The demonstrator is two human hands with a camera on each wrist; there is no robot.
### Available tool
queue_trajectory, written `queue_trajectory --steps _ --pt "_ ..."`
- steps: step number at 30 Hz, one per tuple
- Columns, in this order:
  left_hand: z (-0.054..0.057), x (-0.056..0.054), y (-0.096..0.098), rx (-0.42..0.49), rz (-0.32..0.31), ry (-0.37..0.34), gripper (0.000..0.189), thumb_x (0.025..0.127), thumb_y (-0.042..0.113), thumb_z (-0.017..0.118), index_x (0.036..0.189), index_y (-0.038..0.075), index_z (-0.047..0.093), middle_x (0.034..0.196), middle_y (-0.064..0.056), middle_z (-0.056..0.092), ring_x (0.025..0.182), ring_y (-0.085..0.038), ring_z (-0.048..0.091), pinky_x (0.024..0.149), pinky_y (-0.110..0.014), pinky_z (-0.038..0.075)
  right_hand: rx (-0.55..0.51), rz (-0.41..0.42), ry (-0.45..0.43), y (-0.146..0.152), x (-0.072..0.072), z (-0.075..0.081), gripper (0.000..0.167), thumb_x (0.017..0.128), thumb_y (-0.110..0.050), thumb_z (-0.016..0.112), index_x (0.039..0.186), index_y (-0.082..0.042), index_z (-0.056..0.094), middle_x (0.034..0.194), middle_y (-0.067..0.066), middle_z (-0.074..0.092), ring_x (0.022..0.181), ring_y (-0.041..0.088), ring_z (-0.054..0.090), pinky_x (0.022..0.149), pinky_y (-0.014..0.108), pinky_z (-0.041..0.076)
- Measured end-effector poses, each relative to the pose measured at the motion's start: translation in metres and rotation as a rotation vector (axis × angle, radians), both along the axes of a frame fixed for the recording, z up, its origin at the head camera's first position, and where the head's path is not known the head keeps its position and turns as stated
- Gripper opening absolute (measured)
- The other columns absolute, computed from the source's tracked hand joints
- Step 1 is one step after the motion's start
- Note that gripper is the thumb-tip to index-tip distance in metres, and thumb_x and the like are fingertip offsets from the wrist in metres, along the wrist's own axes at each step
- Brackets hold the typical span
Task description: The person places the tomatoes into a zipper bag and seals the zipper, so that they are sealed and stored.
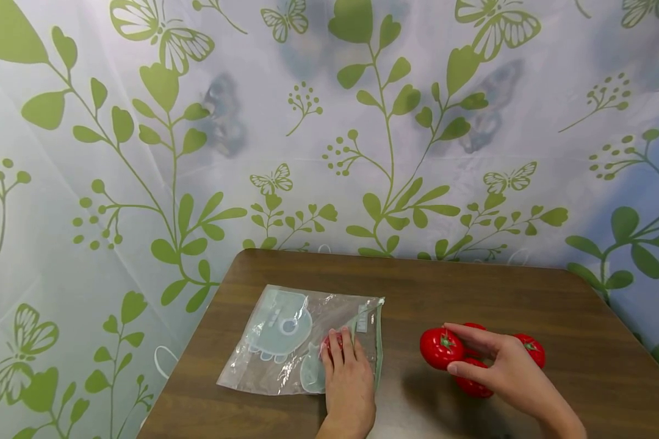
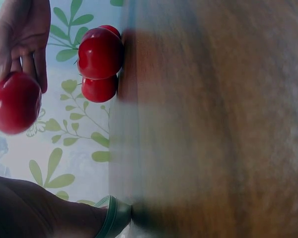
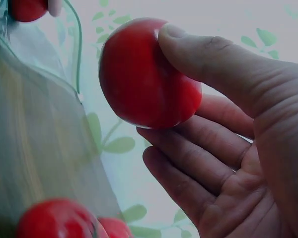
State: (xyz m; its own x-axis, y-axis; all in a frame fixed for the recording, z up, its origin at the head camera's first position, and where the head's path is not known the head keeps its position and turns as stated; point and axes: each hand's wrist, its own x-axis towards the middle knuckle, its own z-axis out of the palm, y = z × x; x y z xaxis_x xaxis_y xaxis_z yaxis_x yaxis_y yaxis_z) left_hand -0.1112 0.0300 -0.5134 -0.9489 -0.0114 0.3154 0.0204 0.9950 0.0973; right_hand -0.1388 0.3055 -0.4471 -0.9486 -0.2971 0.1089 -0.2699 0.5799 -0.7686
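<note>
Right hand (image 1: 507,363) angles in from lower right, thumb opposing fingers, pinching a tomato (image 1: 440,350) clear of the table (image 1: 417,286), near the other tomatoes (image 1: 475,385). Left hand (image 1: 348,387) reaches forward, back upward, at the clear bag (image 1: 318,305); fingertips meet a red object (image 3: 29,9) there. Whether they grip it, cannot tell.

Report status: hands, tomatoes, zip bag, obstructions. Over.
Left hand gripping one tomato at zip bag. Right hand holding raised tomato off table. Other tomatoes near right hand. No obstruction visible between raised tomato and bag.
</note>
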Motion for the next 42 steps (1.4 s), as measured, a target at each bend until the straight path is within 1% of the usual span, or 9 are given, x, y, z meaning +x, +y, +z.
queue_trajectory --steps 4,8,12,14,17,21,31,36,42 --pt "0.0 0.001 0.0 -0.016 -0.003 0.013 0.055 0.094 0.004 0.07 0.148 -0.002 0.063 0.16 -0.02 0.058 0.152 -0.045 0.05 0.124 -0.058 0.043 -0.004 0.022 0.038 -0.014 -0.006 -0.004 0.065 0.088 -0.046 0.091 0.146 -0.024 0.07 0.141 0.002 0.076 0.121 -0.002 0.071 0.093 0.023 0.062" --pt "0.001 0.001 -0.001 -0.02 -0.007 0.004 0.058 0.093 0.007 0.074 0.149 -0.002 0.062 0.161 -0.02 0.057 0.153 -0.045 0.049 0.124 -0.058 0.043 -0.053 0.074 0.032 -0.027 -0.017 -0.01 0.066 0.088 -0.045 0.091 0.146 -0.022 0.071 0.143 -0.001 0.075 0.125 0.001 0.071 0.099 0.02 0.057" --pt "0.002 0.001 -0.001 -0.013 -0.013 -0.023 0.062 0.091 0.008 0.077 0.15 -0.002 0.061 0.162 -0.02 0.056 0.154 -0.046 0.048 0.125 -0.059 0.041 -0.095 0.118 0.0 -0.037 -0.024 -0.012 0.068 0.088 -0.042 0.092 0.147 -0.018 0.07 0.145 -0.001 0.073 0.129 0.01 0.071 0.101 0.02 0.056" --pt "0.003 0.001 -0.001 -0.013 -0.013 -0.03 0.064 0.09 0.009 0.079 0.151 -0.002 0.061 0.163 -0.02 0.055 0.154 -0.046 0.047 0.125 -0.059 0.041 -0.096 0.134 -0.01 -0.042 -0.027 -0.013 0.069 0.088 -0.042 0.092 0.148 -0.016 0.069 0.146 0.001 0.073 0.132 0.018 0.072 0.102 0.022 0.058" --pt "0.003 0.001 -0.001 -0.014 -0.009 -0.039 0.063 0.091 0.009 0.079 0.151 -0.002 0.06 0.163 -0.02 0.055 0.154 -0.046 0.047 0.126 -0.059 0.041 -0.088 0.153 -0.023 -0.048 -0.03 -0.013 0.068 0.09 -0.041 0.091 0.149 -0.016 0.068 0.148 0.004 0.072 0.135 0.027 0.071 0.105 0.034 0.06" --pt "0.003 0.001 0.0 -0.009 -0.008 -0.053 0.065 0.091 0.01 0.08 0.152 -0.001 0.06 0.163 -0.02 0.055 0.155 -0.046 0.047 0.126 -0.06 0.04 -0.074 0.169 -0.023 -0.054 -0.034 -0.017 0.066 0.091 -0.041 0.09 0.149 -0.017 0.068 0.148 0.006 0.072 0.135 0.029 0.071 0.109 0.048 0.058" --pt "0.007 -0.002 0.0 -0.009 -0.005 -0.131 0.074 0.088 0.014 0.086 0.156 0.0 0.057 0.168 -0.019 0.05 0.159 -0.046 0.041 0.129 -0.06 0.036 -0.056 0.208 -0.006 -0.074 -0.042 -0.04 0.069 0.09 -0.041 0.091 0.147 -0.009 0.069 0.145 0.007 0.073 0.132 0.03 0.072 0.109 0.052 0.056" --pt "0.006 -0.001 0.0 -0.002 -0.01 -0.13 0.08 0.084 0.016 0.09 0.155 0.0 0.057 0.167 -0.02 0.05 0.159 -0.046 0.041 0.129 -0.061 0.035 -0.014 0.214 -0.029 -0.083 -0.044 -0.048 0.068 0.091 -0.04 0.091 0.146 -0.007 0.07 0.145 0.011 0.073 0.132 0.033 0.072 0.108 0.053 0.057" --pt "0.006 -0.002 0.001 0.018 -0.003 -0.134 0.077 0.087 0.017 0.088 0.155 -0.001 0.057 0.168 -0.02 0.049 0.159 -0.047 0.04 0.129 -0.061 0.034 -0.02 0.249 -0.027 -0.092 -0.046 -0.055 0.067 0.091 -0.037 0.091 0.145 -0.006 0.07 0.145 0.015 0.072 0.132 0.037 0.072 0.108 0.055 0.057"
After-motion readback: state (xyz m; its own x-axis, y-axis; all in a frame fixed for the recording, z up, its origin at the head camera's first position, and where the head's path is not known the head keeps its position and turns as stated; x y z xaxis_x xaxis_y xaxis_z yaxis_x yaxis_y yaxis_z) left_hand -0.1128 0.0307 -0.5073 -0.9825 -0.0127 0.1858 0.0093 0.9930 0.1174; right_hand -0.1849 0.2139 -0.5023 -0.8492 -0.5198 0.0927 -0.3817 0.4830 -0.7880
